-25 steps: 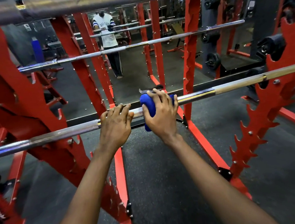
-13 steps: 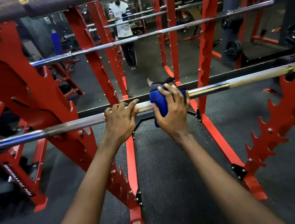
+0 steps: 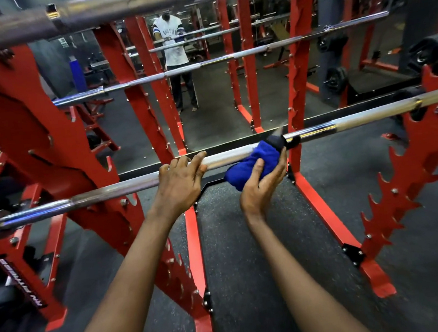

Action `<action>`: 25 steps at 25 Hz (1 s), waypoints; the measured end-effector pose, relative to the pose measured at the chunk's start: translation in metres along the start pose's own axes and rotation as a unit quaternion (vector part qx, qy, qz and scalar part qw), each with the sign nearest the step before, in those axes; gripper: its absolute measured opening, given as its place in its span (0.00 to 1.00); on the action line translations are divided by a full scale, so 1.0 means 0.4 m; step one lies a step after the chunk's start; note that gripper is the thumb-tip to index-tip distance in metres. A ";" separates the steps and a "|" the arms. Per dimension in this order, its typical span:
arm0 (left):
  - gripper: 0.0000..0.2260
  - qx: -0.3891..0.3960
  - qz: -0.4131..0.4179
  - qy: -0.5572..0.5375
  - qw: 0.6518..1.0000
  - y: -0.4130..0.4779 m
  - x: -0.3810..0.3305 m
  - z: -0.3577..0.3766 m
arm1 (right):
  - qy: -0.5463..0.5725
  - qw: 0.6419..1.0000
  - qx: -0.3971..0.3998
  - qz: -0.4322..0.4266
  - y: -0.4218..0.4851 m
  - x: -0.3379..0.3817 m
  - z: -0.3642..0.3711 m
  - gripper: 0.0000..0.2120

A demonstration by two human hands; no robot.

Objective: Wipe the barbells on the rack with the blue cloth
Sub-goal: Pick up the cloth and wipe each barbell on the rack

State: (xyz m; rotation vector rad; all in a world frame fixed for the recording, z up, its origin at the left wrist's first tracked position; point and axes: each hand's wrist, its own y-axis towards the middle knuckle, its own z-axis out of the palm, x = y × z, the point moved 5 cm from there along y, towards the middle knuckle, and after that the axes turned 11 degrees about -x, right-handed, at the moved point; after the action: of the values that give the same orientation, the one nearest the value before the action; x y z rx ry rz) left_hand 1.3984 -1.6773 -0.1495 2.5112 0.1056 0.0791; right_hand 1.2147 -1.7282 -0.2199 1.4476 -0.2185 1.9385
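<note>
The barbell (image 3: 110, 194) lies across the notches of the red rack (image 3: 410, 177), with the blue cloth (image 3: 251, 160) bunched against its shaft near the middle. The right hand (image 3: 260, 188) cups the cloth from below, thumb and fingers curled round it. The left hand (image 3: 179, 180) curls over the bare shaft just beside it. The cloth looks soft and light, best held as a wad; the steel bar is likely heavy, stiff and slick

My feed looks dim, with hard glints on top of the barbell (image 3: 314, 131) suggesting overhead lamps. The wide lens bows straight lines near the edges. The top barbell (image 3: 121, 4) is soft and unfocused, and the blue cloth (image 3: 249, 163) smears slightly.
</note>
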 end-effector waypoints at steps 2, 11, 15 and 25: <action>0.25 0.013 0.009 0.005 1.000 -0.007 0.023 -0.008 | 0.099 0.983 -0.040 0.150 -0.006 -0.027 0.014 0.25; 0.29 0.040 0.026 -0.013 0.999 -0.046 0.135 -0.031 | 0.347 0.841 0.023 0.415 -0.028 -0.041 0.098 0.29; 0.22 0.040 0.031 -0.023 0.998 -0.044 0.131 -0.030 | 0.347 0.832 0.073 0.427 -0.063 -0.037 0.090 0.23; 0.27 0.008 0.115 -0.031 0.993 -0.055 0.193 -0.039 | -0.138 0.987 -0.037 -0.079 -0.020 0.064 0.037 0.27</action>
State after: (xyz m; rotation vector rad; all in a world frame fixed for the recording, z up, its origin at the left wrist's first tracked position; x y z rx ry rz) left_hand 1.4727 -1.6431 -0.1473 2.5289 -0.2090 0.0937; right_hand 1.2279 -1.7190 -0.1937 1.6306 -0.2896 1.5852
